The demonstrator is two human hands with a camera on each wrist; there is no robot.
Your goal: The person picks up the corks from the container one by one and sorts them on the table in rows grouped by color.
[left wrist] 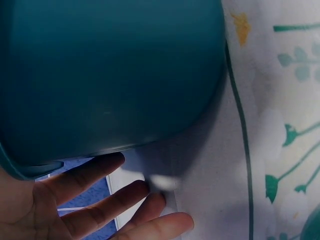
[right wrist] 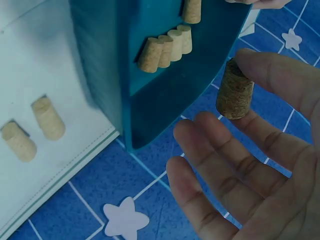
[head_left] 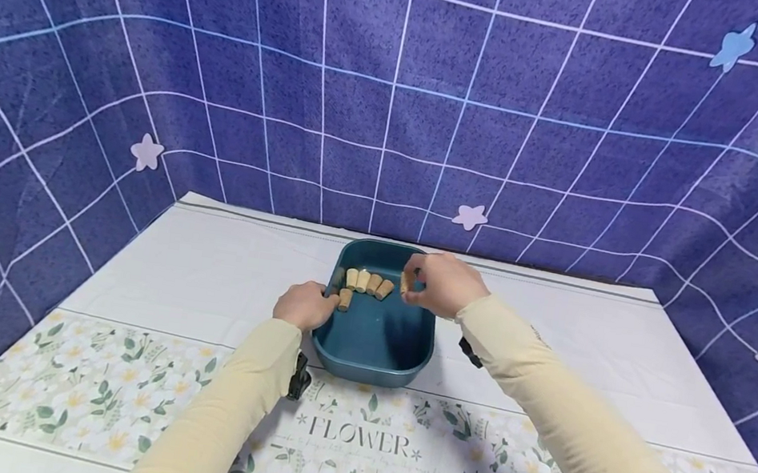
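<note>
A deep teal plastic tub stands on the table. My left hand grips its left side, thumb over the rim and fingers along the outside; the left wrist view shows those fingers spread below the wall. Above the tub's right rim, my right hand pinches a tapered cork stopper between thumb and index finger, the other fingers apart from it. Inside the tub, several cork stoppers lean in a row near the far side. Another cork stopper lies closer to my left thumb.
Two more cork stoppers lie on the white table outside the tub in the right wrist view; the head view does not show them. A floral cloth covers the front. Behind hangs a blue gridded curtain with stars.
</note>
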